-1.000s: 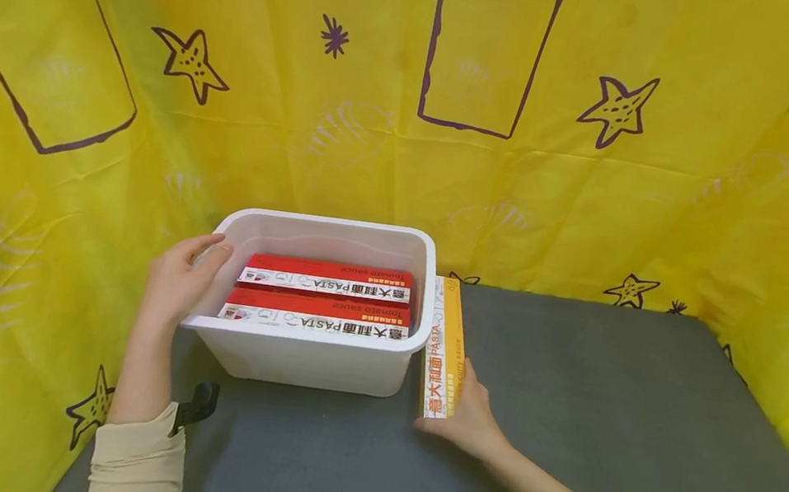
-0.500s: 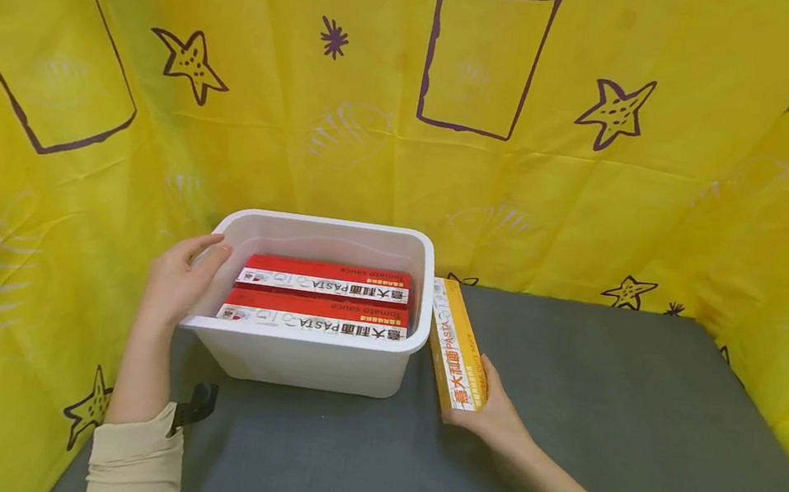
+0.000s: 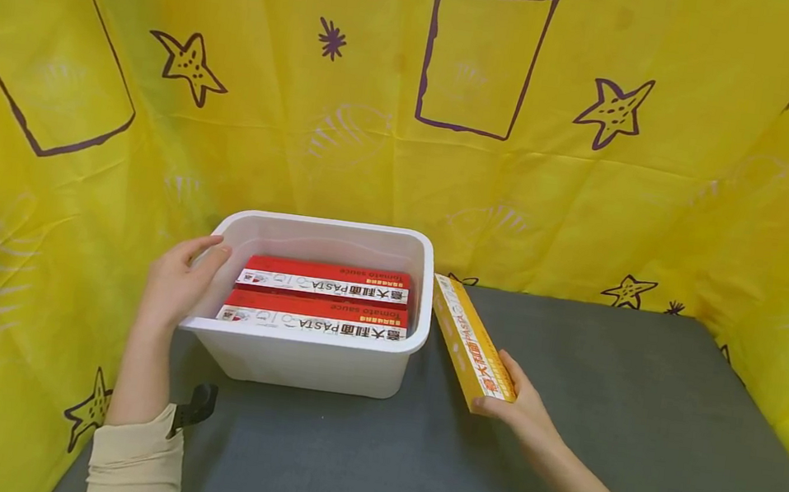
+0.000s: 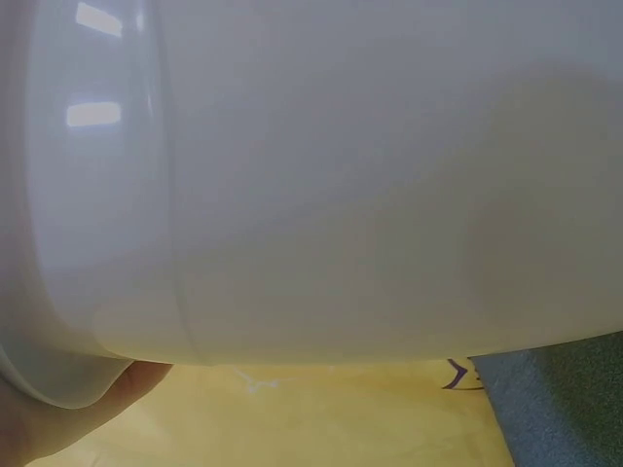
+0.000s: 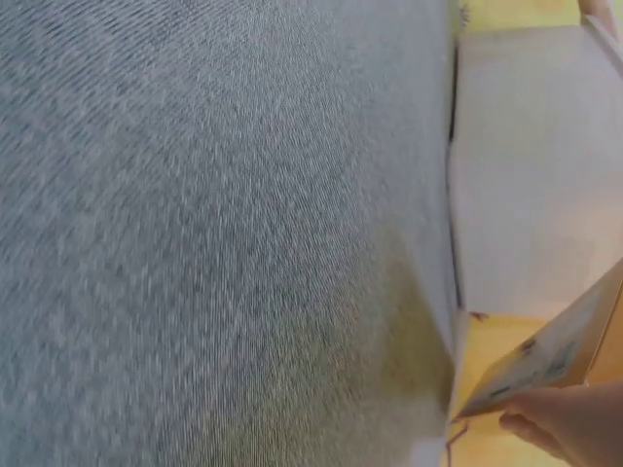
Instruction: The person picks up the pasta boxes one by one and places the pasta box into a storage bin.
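Observation:
A white plastic bin (image 3: 304,363) stands on the dark table, with two red-and-white pasta boxes (image 3: 324,279) lying side by side inside. My left hand (image 3: 185,272) grips its left rim, fingers and thumb at the lip. The left wrist view is mostly filled by the bin's smooth outer wall (image 4: 321,195). To the right of the bin, my right hand (image 3: 523,408) holds a yellow-and-white pasta box (image 3: 471,343) by its near end. That box slants, its far end close beside the bin's right rim. In the right wrist view its lower corner shows near the thumb.
The dark grey table (image 3: 605,407) stretches right and forward of the bin. A yellow patterned cloth (image 3: 347,148) hangs behind and along both sides, close to the bin's back and left.
My right hand has moved right, swinging the near end of the yellow pasta box away from the bin and tilting it. The left hand and bin have stayed put.

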A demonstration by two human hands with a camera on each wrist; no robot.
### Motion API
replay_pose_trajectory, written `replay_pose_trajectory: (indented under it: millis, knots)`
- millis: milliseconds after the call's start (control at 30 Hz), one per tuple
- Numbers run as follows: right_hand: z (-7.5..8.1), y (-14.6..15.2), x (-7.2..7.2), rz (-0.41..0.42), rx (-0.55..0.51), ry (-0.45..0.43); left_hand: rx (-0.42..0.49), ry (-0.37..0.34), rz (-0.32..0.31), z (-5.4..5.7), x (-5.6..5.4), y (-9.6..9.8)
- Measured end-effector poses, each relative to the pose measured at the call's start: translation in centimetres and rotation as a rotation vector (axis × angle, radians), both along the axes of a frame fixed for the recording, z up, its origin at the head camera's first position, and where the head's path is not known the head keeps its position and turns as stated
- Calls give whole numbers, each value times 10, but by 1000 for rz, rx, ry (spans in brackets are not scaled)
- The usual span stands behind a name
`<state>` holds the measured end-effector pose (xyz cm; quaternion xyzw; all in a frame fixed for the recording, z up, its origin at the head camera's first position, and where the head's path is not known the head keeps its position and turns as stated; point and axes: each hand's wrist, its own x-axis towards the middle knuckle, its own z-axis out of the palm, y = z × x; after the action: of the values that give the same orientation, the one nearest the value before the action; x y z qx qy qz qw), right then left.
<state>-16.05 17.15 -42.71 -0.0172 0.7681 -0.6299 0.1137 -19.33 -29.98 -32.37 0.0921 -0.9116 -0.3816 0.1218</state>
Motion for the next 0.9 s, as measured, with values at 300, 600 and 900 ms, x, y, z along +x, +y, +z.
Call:
replay_pose_trajectory:
  millis: [300, 600, 900]
  knots:
    - [23, 13, 6, 20, -72, 55, -4, 6, -4, 0, 1, 0]
    - [45, 20, 8, 43, -104, 129, -13, 20, -9, -1, 1, -1]
    - [64, 22, 8, 64, -102, 199, -6, 3, -1, -1, 0, -1]
